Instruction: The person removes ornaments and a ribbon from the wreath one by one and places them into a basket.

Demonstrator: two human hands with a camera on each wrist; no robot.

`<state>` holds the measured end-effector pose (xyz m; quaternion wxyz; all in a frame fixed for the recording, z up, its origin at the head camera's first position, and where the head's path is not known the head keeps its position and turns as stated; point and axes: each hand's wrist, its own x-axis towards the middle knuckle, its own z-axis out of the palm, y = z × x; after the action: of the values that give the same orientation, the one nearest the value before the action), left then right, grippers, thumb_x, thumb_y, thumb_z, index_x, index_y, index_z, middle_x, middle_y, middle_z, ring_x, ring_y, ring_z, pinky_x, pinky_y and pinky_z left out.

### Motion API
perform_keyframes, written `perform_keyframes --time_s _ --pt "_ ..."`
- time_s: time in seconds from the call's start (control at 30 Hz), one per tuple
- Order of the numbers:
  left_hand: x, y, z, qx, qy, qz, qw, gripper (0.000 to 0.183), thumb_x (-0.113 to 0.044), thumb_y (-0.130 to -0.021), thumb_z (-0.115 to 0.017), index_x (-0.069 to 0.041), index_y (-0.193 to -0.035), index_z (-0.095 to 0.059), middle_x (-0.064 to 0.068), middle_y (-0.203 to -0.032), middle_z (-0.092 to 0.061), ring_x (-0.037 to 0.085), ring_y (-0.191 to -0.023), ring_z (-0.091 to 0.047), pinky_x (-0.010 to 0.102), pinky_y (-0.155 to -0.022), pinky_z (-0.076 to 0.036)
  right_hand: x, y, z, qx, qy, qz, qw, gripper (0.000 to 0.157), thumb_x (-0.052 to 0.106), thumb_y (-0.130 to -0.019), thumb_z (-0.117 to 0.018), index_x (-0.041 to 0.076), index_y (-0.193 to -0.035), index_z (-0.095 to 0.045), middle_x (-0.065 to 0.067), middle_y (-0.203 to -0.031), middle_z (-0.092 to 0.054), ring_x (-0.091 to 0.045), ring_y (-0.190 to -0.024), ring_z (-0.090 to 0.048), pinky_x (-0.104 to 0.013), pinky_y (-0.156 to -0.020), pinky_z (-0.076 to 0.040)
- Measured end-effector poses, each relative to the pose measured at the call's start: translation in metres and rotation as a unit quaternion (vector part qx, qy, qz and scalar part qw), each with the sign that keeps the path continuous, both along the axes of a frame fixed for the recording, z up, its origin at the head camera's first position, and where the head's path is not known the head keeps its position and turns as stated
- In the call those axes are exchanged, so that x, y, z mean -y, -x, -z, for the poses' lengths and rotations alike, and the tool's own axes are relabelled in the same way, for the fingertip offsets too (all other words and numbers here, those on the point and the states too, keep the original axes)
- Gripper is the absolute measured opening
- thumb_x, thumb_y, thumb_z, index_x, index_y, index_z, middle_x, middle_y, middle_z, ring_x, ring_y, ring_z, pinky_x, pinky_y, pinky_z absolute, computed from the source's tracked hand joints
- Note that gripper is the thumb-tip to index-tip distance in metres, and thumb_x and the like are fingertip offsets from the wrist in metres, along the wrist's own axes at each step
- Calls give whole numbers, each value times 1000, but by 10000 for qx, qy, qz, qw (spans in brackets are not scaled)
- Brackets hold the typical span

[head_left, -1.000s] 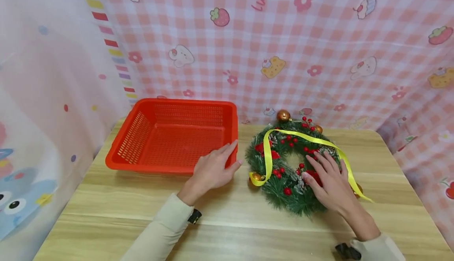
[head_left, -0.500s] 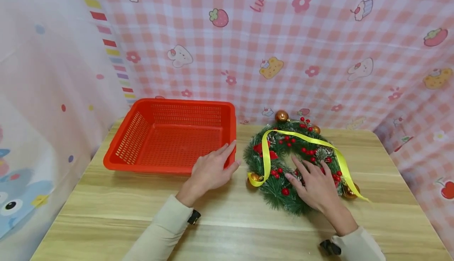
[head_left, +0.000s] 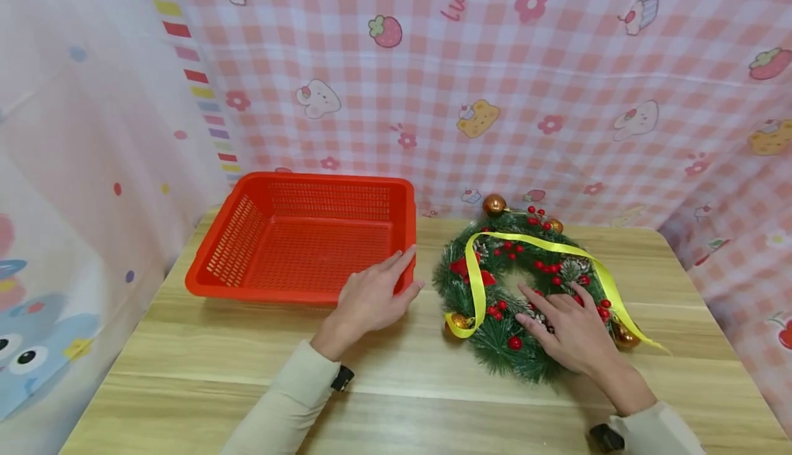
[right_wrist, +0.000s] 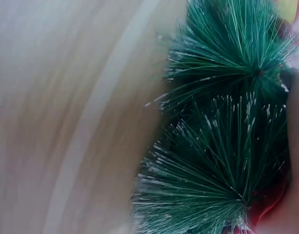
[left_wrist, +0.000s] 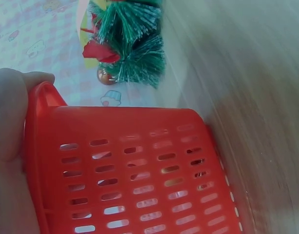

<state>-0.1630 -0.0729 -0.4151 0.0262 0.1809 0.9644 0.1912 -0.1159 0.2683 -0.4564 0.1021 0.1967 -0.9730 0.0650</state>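
Observation:
A green Christmas wreath (head_left: 504, 355) with red berries, red flowers, pinecones and gold balls lies on the right of the table. A yellow ribbon (head_left: 538, 240) drapes loosely across it. My right hand (head_left: 575, 335) is over the wreath's near right part. Its index finger points to the centre hole, and the middle fingers bend down into the greenery, their tips hidden. In the right wrist view, green needles (right_wrist: 213, 165) fill the space beside the hand. My left hand (head_left: 371, 300) rests on the near right corner of a red plastic basket (head_left: 247, 294), fingers along the rim.
The slotted basket stands on the left of the wooden table (head_left: 396, 407), with bare table between it and the wreath. Behind the table hangs a pink checked cloth (head_left: 383, 97), close to the wreath's far side. Another printed cloth (head_left: 124, 166) hangs at the left.
My right hand has moved left over the wreath, then slightly back right, its middle fingers now bent. The wreath has slid slightly right and toward me. My left hand and the basket stay put.

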Motion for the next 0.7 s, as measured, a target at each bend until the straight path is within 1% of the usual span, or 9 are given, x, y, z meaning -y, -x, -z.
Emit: perform_keyframes --time_s 0.1,0.17,0.27,0.33,0.4,0.43,0.5,0.6,0.7 --pt "0 -1 -1 14 -60 -45 10000 66 -56 -99 -46 -30 -157 -29 7 -154 -44 32 -127 -56 41 -75 -52 -4 2 2 15 33 -67 10000 55 47 -99 -55 15 -144 -53 -16 -111 -70 -35 -104 -64 -60 -112 -20" --pt "0 -2 -2 -77 -137 -54 9999 65 -53 -99 -49 -26 -156 -33 9 -153 -44 34 -131 -52 49 -89 -51 -5 3 3 -19 56 -101 9999 55 47 -98 -55 15 -144 -53 -16 -110 -71 -35 -104 -64 -60 -112 -20" --pt "-5 -7 -4 -646 -459 131 9968 59 -42 -98 -58 -16 -149 -45 14 -148 -48 36 -131 -49 55 -99 -46 -5 4 4 -124 66 -132 9998 55 47 -98 -55 15 -143 -54 -15 -109 -71 -35 -102 -64 -61 -111 -21" --pt "-11 -12 -5 -1262 -825 499 9873 51 -33 -96 -65 -8 -140 -55 16 -142 -54 34 -128 -52 52 -102 -45 -6 4 4 -164 88 -129 9997 55 47 -98 -55 15 -142 -55 -15 -108 -71 -35 -101 -64 -61 -111 -21" --pt "-21 -20 -8 -1745 -1251 1020 9713 40 -24 -93 -69 -5 -128 -63 14 -132 -61 28 -121 -56 44 -101 -48 -6 4 5 -173 106 -124 9997 55 47 -98 -56 14 -142 -55 -15 -109 -71 -35 -101 -64 -60 -111 -21" --pt "-26 -24 -8 -1853 -1452 1326 9628 34 -21 -92 -70 -5 -122 -66 12 -126 -65 25 -117 -59 39 -99 -49 -7 4 5 -176 109 -120 9997 55 47 -98 -56 14 -142 -55 -14 -109 -71 -35 -101 -64 -60 -112 -21" --pt "-39 -35 -10 -1704 -1722 1904 9513 26 -19 -93 -69 -7 -116 -69 7 -117 -70 19 -109 -63 30 -96 -50 -7 4 5 -168 118 -114 9997 55 47 -98 -56 14 -142 -55 -14 -109 -71 -35 -101 -65 -60 -112 -21" --pt "-55 -50 -10 -843 -1779 2585 9457 23 -23 -98 -62 -11 -117 -70 -1 -113 -72 12 -105 -65 23 -93 -49 -8 3 5 -201 127 -117 9996 55 47 -97 -56 14 -141 -56 -14 -108 -72 -35 -101 -65 -61 -111 -22" --pt "-68 -59 -4 80 -1592 2985 9410 27 -28 -102 -55 -14 -122 -68 -5 -118 -70 7 -108 -64 20 -94 -48 -8 3 4 -210 133 -102 9996 55 48 -97 -56 15 -141 -56 -14 -108 -71 -35 -101 -65 -61 -111 -22"
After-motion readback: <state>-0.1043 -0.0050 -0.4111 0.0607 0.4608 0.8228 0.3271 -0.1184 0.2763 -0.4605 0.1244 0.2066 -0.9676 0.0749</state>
